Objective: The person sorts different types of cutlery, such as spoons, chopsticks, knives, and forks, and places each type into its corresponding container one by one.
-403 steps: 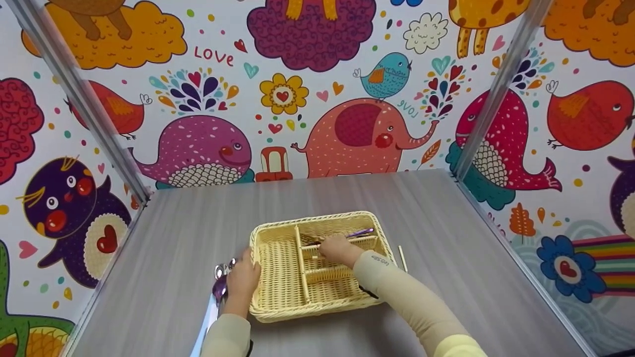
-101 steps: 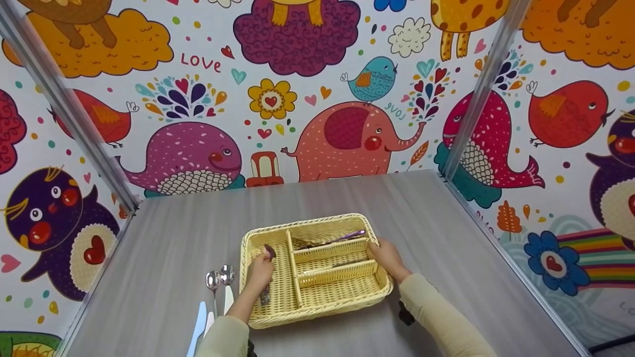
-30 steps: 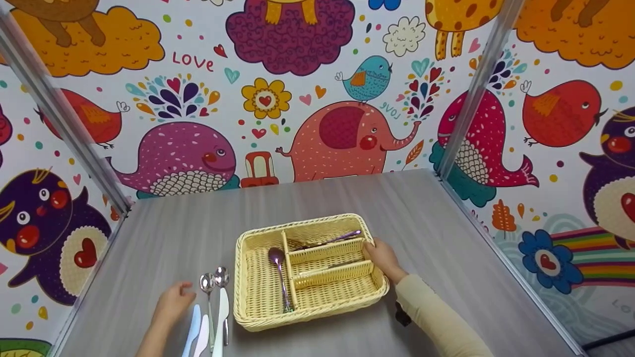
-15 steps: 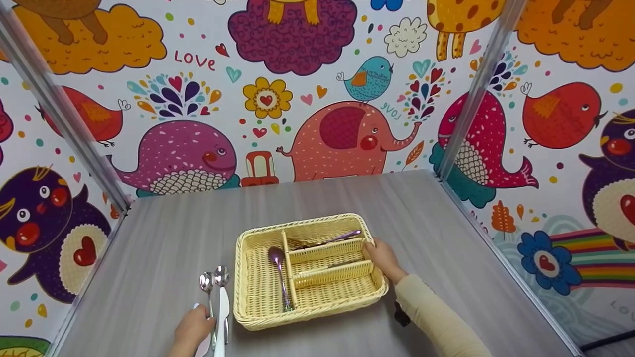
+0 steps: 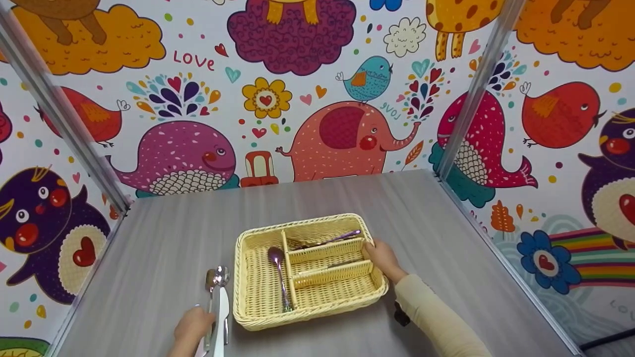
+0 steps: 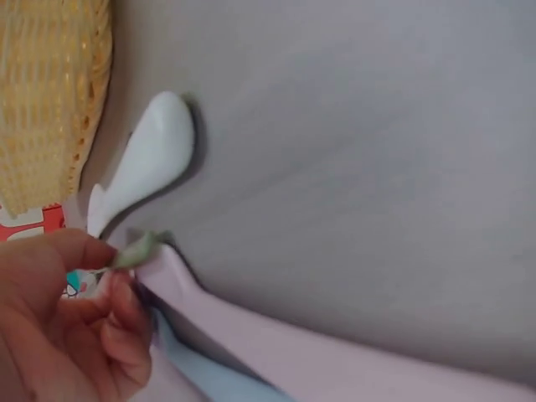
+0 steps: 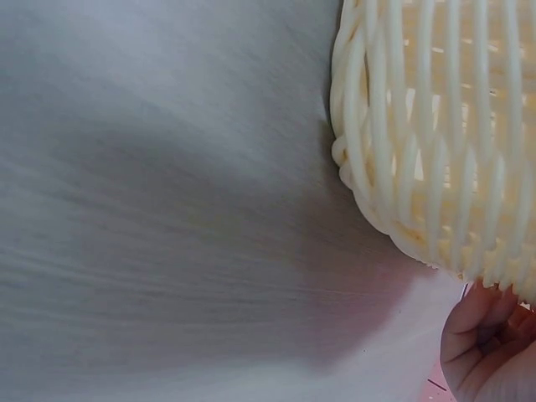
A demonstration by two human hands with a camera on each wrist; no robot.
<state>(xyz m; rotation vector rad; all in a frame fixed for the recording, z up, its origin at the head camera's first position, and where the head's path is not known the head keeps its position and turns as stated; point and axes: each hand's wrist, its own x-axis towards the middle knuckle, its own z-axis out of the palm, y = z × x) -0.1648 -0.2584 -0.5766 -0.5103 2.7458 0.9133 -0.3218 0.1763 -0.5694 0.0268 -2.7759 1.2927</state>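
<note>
In the head view my left hand (image 5: 193, 325) pinches the handle of a silver spoon, whose bowl (image 5: 210, 280) looks turned on its side. The left wrist view has the tip of that handle (image 6: 136, 251) between thumb and finger. Beside it lie a second silver spoon (image 5: 222, 275) and a white-handled knife (image 5: 222, 305); pale pink (image 6: 251, 327) and light blue (image 6: 209, 368) knives lie under the hand. My right hand (image 5: 386, 259) grips the right rim of the wicker basket (image 5: 270, 325). A purple spoon (image 5: 279, 270) rests in the basket's left compartment.
Purple-handled cutlery (image 5: 342, 237) lies in the basket's back compartment, and a thin utensil (image 5: 345, 264) in the middle one. The grey table (image 5: 198, 223) is bordered by printed wall panels (image 5: 307, 49) with metal posts (image 5: 471, 114) at the corners.
The purple spoon has gone from the table into the left compartment. My left hand has come to the silver spoon and turned it; my right hand moved from inside the basket to its rim.
</note>
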